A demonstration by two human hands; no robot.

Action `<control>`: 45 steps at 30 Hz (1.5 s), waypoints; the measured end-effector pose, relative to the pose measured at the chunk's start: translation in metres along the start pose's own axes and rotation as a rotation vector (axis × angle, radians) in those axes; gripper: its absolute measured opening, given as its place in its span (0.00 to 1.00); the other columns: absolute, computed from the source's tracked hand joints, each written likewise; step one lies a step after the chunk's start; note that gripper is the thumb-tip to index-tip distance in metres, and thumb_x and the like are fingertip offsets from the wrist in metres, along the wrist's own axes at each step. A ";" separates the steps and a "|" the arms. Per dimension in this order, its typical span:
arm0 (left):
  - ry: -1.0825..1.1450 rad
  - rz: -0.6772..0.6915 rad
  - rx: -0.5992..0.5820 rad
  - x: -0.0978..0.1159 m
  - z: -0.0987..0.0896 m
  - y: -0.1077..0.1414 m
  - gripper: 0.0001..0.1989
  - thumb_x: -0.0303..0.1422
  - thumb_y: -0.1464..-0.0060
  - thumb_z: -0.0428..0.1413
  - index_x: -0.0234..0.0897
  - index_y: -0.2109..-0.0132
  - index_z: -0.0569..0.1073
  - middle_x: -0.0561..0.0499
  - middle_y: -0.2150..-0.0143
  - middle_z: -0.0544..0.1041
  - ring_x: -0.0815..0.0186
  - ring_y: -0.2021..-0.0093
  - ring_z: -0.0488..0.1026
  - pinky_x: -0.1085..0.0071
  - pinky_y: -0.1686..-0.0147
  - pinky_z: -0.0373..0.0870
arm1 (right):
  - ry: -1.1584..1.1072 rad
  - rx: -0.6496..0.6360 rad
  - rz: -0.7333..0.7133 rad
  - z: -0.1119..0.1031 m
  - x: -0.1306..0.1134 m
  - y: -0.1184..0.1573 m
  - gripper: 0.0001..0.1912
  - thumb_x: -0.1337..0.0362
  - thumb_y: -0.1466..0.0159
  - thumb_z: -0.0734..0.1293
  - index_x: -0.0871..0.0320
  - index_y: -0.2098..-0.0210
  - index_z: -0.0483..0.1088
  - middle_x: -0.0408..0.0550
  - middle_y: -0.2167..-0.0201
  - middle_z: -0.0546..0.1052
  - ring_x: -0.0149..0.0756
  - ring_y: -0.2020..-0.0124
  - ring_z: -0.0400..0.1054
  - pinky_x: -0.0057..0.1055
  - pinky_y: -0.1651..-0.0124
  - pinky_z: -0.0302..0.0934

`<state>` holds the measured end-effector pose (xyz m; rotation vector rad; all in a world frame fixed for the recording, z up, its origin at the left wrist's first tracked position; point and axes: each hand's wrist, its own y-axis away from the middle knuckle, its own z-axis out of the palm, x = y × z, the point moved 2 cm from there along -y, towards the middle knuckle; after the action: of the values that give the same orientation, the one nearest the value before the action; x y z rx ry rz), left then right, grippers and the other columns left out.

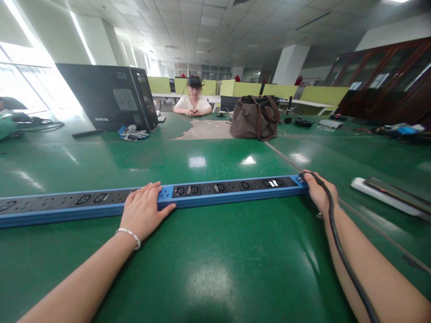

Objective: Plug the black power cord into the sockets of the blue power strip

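A long blue power strip (208,202) with black sockets lies across the green table, running out of view at the left. Over its middle rests my left hand (143,208), fingers across the top and thumb along the near side, gripping it. My right hand (319,193) is closed around the strip's right end; its fingertips are partly hidden. From that end a thick black cord (332,220) passes over my right hand and runs down along the forearm.
Farther back on the green table (215,269) stand a black computer case (104,96), work gloves (133,133) and a brown bag (254,117). A person (193,103) sits at the far side. A white bar-shaped object (387,197) lies at right, with cables and small devices beyond.
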<state>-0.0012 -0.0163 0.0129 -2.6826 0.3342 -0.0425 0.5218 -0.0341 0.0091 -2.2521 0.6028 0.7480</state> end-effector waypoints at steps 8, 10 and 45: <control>0.004 -0.009 -0.012 0.000 0.000 0.000 0.30 0.51 0.48 0.49 0.32 0.46 0.66 0.40 0.41 0.68 0.52 0.41 0.63 0.55 0.42 0.55 | 0.076 -0.081 0.092 -0.002 -0.014 0.004 0.20 0.54 0.39 0.60 0.55 0.54 0.75 0.53 0.49 0.73 0.46 0.39 0.57 0.39 0.37 0.47; 0.006 -0.009 -0.014 0.001 -0.001 0.000 0.31 0.51 0.48 0.49 0.32 0.46 0.65 0.40 0.41 0.68 0.52 0.41 0.63 0.55 0.42 0.55 | 0.111 -0.080 0.032 0.001 -0.011 0.002 0.20 0.53 0.39 0.59 0.54 0.55 0.75 0.51 0.50 0.74 0.46 0.40 0.57 0.40 0.37 0.47; 0.007 -0.008 -0.019 0.001 -0.001 0.000 0.31 0.51 0.47 0.48 0.31 0.46 0.65 0.38 0.41 0.68 0.51 0.41 0.63 0.55 0.42 0.55 | 0.027 0.026 -0.190 0.003 0.000 0.013 0.22 0.52 0.40 0.60 0.53 0.50 0.71 0.49 0.51 0.74 0.45 0.45 0.63 0.43 0.43 0.57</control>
<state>-0.0007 -0.0168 0.0137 -2.7037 0.3281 -0.0517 0.5131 -0.0410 0.0012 -2.2605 0.4016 0.6132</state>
